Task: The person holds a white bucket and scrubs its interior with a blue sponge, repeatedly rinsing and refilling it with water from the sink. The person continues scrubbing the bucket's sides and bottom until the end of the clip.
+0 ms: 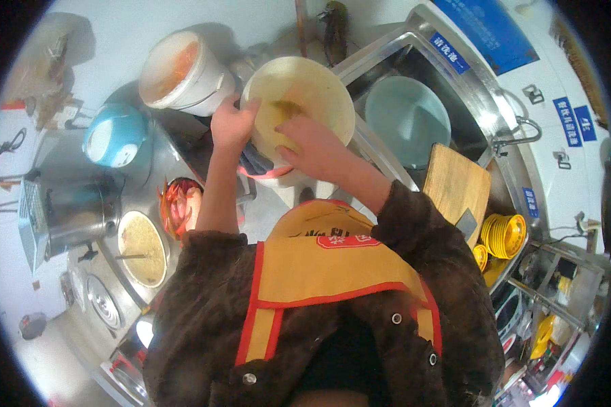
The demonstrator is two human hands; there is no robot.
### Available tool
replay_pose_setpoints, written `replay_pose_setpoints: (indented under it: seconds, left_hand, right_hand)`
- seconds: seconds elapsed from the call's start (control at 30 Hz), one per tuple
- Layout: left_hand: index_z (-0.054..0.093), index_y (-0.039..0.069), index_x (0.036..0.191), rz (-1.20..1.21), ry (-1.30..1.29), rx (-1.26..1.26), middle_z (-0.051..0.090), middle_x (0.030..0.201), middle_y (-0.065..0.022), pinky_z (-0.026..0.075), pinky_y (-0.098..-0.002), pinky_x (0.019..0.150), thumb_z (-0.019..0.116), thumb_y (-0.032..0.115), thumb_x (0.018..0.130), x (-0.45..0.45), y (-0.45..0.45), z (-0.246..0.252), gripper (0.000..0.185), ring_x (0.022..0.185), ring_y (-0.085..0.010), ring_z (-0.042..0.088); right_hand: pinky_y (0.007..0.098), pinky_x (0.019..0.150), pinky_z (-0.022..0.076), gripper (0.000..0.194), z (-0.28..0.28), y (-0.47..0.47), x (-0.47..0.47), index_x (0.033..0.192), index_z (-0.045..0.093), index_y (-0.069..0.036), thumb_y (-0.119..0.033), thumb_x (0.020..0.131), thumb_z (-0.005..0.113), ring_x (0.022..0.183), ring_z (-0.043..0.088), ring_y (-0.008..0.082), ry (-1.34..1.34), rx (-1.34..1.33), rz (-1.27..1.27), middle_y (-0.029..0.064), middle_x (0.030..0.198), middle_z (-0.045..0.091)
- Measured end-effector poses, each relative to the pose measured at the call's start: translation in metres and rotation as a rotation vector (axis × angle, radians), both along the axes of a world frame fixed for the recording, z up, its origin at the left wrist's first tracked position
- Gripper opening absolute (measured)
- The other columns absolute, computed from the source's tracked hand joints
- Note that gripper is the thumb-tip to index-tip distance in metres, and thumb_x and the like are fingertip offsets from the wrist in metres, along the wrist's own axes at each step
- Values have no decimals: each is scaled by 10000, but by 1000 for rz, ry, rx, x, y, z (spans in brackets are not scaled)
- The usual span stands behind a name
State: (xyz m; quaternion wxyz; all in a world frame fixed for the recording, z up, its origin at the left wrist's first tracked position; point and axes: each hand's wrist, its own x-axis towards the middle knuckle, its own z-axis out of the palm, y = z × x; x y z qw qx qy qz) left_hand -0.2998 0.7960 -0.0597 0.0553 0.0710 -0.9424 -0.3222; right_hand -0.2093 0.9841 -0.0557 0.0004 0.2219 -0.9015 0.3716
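A cream-coloured bucket [331, 96] stands tilted before me, its wide mouth facing up. My left hand [232, 124] grips its left rim, thumb over the inside. Over the near side of the mouth reaches my right hand [318, 147], thumb apart from the fingers and nothing visible between them. Close to those fingertips, a greenish-brown patch [287, 108] shows inside the bucket; what it is cannot be made out. Dark cloth [257, 160] and a pink rim [265, 174] show below the bucket's left side.
A white bucket [209, 86] with orange contents stands left. On the right, a steel sink [417, 56] holds a pale green tub [412, 117]; a wooden cutting board [458, 183] and stacked yellow bowls [504, 236] are nearer. A bowl of red peppers [175, 203] lies left.
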Motion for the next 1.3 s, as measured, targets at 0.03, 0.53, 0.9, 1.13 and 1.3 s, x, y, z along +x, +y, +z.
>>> replay_pose_setpoints:
  seconds: [0.03, 0.53, 0.9, 1.13, 1.3]
  left_hand:
    - [676, -9, 1120, -18, -60, 50, 703, 1015, -230, 492, -439, 889, 666, 484, 788, 5, -5, -6, 594, 994, -395, 666]
    - [633, -73, 1131, 271, -469, 547, 683, 982, -190, 519, -367, 762, 680, 319, 767, 137, -38, -101, 537, 864, -260, 670]
    - [519, -77, 1235, 385, -711, 688, 623, 1171, -260, 519, -407, 840, 680, 328, 765, 169, -23, -197, 640, 998, -334, 659]
    - [539, -76, 1220, 240, -683, 668, 658, 1006, -222, 548, -383, 690, 681, 457, 840, 164, -31, -202, 670, 800, -291, 683]
    - [564, -36, 1210, 386, -754, 986, 642, 854, -156, 478, -335, 461, 662, 506, 891, 132, -83, -263, 636, 549, -216, 591]
  right_hand:
    - [468, 911, 470, 314, -1, -2, 9, 1124, 639, -7, -210, 885, 657, 1027, 590, 394, -5, -56, 2, 205, 1066, 636]
    - [449, 837, 506, 265, -77, 7, 89, 1007, 590, -47, -224, 840, 696, 978, 597, 365, -48, -76, 138, 140, 1014, 633]
    - [452, 759, 517, 389, -141, -25, 102, 1099, 518, -35, -180, 796, 717, 963, 629, 340, -244, 451, 216, 168, 994, 632]
    - [505, 658, 504, 159, -151, -18, 90, 955, 508, -44, -103, 836, 595, 759, 646, 402, -283, 329, 290, 180, 795, 646]
    - [510, 644, 495, 98, -135, -8, 73, 919, 509, -42, -100, 852, 552, 762, 645, 398, -382, 463, 335, 178, 803, 645]
